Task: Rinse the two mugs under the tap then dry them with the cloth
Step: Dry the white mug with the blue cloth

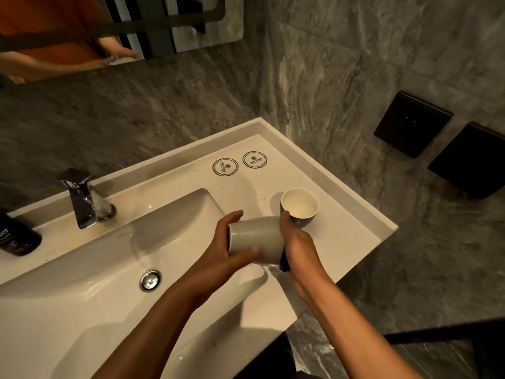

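A pale grey mug lies on its side between my two hands, over the right edge of the basin, its mouth turned left. My left hand cups its rim end. My right hand wraps its base end, and a bit of blue cloth shows under that palm. The second mug, dark outside and white inside, stands upright on the counter just behind my right hand. The chrome tap stands at the back left; I see no water running from it.
The white basin has a chrome drain plug. Two round printed coasters lie at the back of the counter. A dark bottle lies at the left edge. Two black wall plates hang on the right wall.
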